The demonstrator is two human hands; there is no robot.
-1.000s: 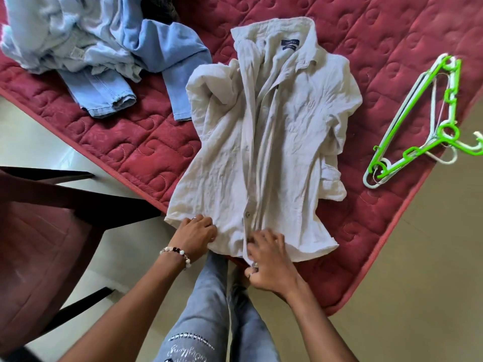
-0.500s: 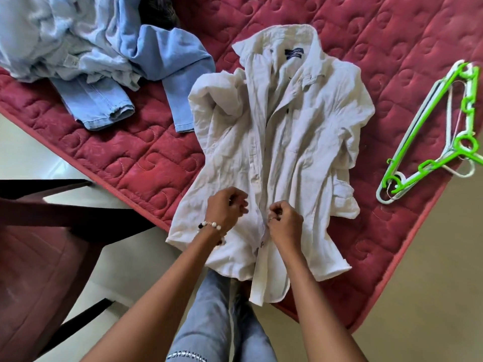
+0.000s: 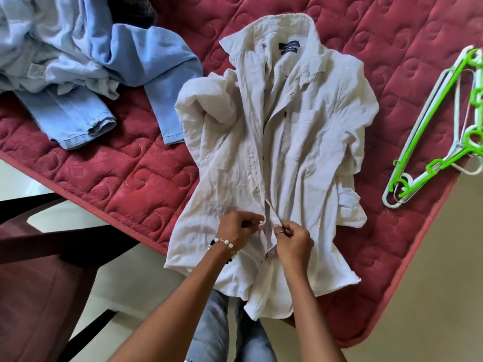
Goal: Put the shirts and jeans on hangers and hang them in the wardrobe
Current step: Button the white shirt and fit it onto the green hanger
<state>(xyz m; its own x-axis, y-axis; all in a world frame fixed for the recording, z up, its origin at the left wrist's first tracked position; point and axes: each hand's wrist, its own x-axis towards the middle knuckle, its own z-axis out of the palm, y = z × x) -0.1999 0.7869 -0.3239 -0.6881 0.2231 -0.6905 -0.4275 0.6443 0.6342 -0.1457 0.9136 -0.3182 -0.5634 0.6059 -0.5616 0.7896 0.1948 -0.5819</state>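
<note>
Pinching the front placket of the white shirt (image 3: 300, 142), both hands closed on fabric low on the button line: left hand (image 3: 236, 228) on the left edge, right hand (image 3: 294, 239) on the right edge, fingertips nearly touching. Left wrist wears a bead bracelet (image 3: 222, 244); ring on a right finger. Shirt lies collar-away on the red quilted mattress (image 3: 125, 178), crumpled, hem hanging over the near edge. Pile of light blue clothes (image 3: 65, 56) at upper left of mattress, well apart from the shirt, a jeans leg (image 3: 78, 121) sticking out toward the edge. Stack of green and white hangers (image 3: 431, 150) on the mattress at right, untouched. Dark wooden furniture (image 3: 39, 270) at lower left; can't tell what it is.
</note>
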